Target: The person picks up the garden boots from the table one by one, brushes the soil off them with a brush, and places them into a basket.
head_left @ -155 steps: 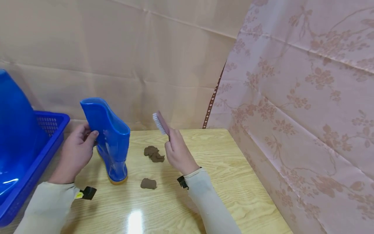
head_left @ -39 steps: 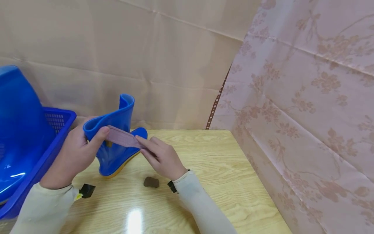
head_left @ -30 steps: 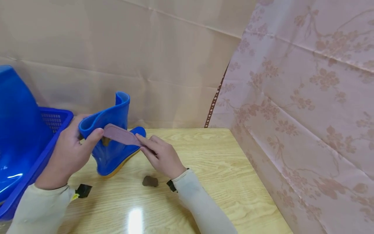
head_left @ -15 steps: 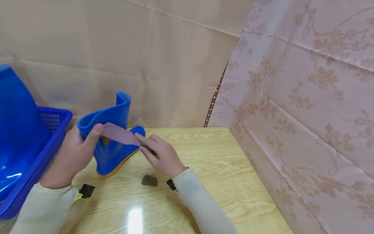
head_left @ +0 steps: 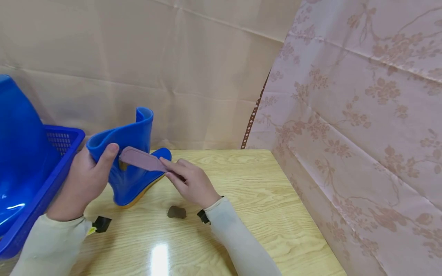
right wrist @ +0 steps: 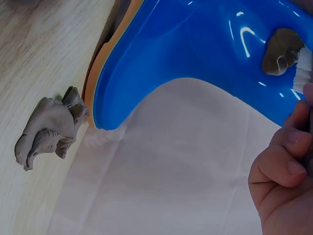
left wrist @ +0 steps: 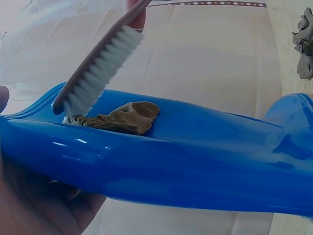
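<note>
My left hand (head_left: 83,182) grips the upper shaft of a blue rubber boot (head_left: 132,186), its thumb on the near side of the folded rim. The boot leans left, its tan-edged sole low over the table and its toe pointing right. Pinched by its handle, a brush (head_left: 142,158) extends from my right hand (head_left: 193,186). In the left wrist view, its white bristles (left wrist: 105,68) meet the left end of a smear of brown clay (left wrist: 134,117) on the shaft. The right wrist view also shows this clay patch (right wrist: 282,51) beside the bristles.
A smooth clay lump (head_left: 177,212) lies on the wooden table (head_left: 248,214) in front of the boot. Crumpled clay (right wrist: 49,127) sits by the sole in the right wrist view. At left stands a blue basket (head_left: 63,161) with another blue boot (head_left: 20,153) in it.
Earlier the boot stood more upright and the brush was raised apart from it. Since then the boot has turned, with the brush brought onto its clay. Over the last second both shift slightly left.
</note>
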`<control>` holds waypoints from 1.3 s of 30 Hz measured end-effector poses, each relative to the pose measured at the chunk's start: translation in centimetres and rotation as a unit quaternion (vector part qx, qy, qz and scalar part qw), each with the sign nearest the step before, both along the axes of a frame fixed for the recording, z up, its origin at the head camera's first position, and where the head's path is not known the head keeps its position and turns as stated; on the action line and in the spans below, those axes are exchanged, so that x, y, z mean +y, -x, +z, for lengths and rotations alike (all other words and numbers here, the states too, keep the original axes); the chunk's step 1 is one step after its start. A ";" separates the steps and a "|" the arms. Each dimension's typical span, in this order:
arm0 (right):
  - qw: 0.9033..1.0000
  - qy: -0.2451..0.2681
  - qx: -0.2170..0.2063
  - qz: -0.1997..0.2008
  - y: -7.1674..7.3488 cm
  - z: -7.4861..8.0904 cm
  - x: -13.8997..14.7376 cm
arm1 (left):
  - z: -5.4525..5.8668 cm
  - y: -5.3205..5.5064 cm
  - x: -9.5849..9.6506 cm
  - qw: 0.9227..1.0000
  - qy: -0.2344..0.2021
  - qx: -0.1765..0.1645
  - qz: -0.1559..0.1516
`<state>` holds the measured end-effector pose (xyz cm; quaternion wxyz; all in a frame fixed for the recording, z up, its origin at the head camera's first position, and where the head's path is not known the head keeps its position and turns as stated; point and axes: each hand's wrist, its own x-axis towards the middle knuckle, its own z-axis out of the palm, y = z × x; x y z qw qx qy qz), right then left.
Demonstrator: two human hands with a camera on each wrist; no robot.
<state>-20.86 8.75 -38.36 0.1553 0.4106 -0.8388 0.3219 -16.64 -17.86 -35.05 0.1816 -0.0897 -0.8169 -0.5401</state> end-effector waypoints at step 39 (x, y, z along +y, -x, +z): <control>0.996 0.012 0.081 0.038 0.3 0.2 0.3 | -0.1 0.0 0.6 0.999 0.004 -0.031 -0.011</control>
